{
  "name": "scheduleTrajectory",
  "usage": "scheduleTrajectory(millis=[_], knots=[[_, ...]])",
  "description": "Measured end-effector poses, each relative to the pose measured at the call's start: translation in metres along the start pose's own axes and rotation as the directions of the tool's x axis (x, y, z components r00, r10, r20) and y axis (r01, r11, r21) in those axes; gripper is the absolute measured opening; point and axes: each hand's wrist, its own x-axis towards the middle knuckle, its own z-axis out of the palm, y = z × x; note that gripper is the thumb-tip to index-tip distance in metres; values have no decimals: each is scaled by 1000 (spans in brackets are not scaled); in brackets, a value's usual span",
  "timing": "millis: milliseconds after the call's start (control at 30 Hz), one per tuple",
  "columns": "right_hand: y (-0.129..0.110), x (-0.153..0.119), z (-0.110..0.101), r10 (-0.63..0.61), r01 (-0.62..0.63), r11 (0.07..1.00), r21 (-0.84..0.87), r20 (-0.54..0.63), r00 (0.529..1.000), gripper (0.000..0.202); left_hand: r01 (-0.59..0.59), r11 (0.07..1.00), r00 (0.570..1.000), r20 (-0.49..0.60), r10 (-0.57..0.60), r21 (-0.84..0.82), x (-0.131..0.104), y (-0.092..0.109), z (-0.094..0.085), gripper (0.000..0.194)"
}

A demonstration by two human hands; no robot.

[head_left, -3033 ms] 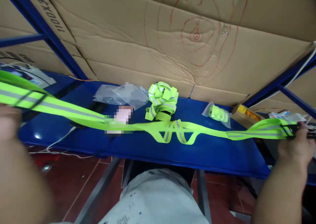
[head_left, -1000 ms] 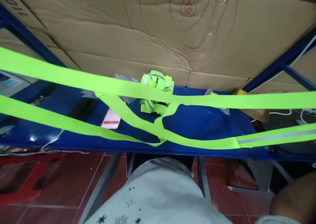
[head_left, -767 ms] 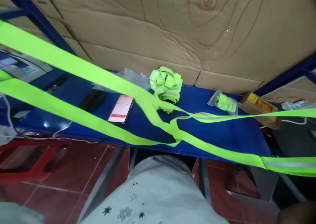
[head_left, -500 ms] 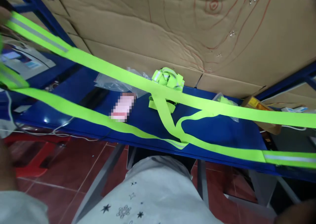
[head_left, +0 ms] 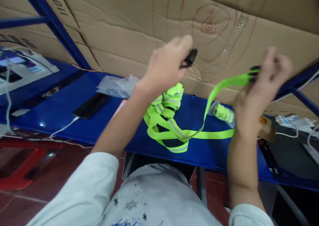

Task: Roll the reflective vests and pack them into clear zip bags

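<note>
1. Strap (head_left: 214, 134), yellow-green, trails from the person's right hand down to loose loops on the blue table (head_left: 208, 157), just on the near side of a heaped bundle (head_left: 174, 99) of like webbing.
2. Left hand (head_left: 163, 65), raised above the bundle, has its fingers closed on a black clip (head_left: 191, 57); what the clip is joined to is hidden.
3. Right hand (head_left: 267, 75), also raised, appears to pinch the webbing's end by a black buckle (head_left: 253, 74), though blur hides the exact finger contact.
4. Done, as far as I can see: one small yellow-green roll (head_left: 224, 113) lies in a clear bag, far right on the table.
5. Left undone: the held length looks slack and unrolled, clip and buckle are apart, and the clear bags (head_left: 116, 86) at far left look flat.
</note>
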Motion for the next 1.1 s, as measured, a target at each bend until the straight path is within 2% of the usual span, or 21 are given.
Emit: scheduleTrajectory(millis=[33,133,233,333,467,600,800,900,1100], knots=[[-13,-1,14,45,-44,999,-16,23,999,72,25,999,999,33,-24,-35,0,12,13,22],[-44,-7,55,19,-18,1000,-5,208,978,76,111,986,993,42,-106,-127,-5,31,54,22],[-51,-15,88,5,-15,1000,25,331,944,71,156,970,986,82,-143,-188,-11,26,89,24],[-40,-19,109,15,-24,1000,18,394,919,70,171,964,979,144,-143,-205,-13,13,111,25],[-28,-21,125,49,-52,999,-3,380,924,68,214,961,965,187,-181,-173,-12,2,125,21],[-29,-24,131,47,-51,999,-1,415,909,67,205,966,964,201,-173,-155,-14,-2,135,29],[-33,-42,138,13,8,999,-40,506,862,64,78,984,959,281,-30,-163,-23,-9,153,38],[-31,-51,143,-18,41,999,-30,537,843,66,51,984,951,309,4,-171,-27,-9,160,39],[-19,-43,143,53,-14,996,-86,478,877,68,83,977,957,291,-23,-195,-25,0,158,34]])
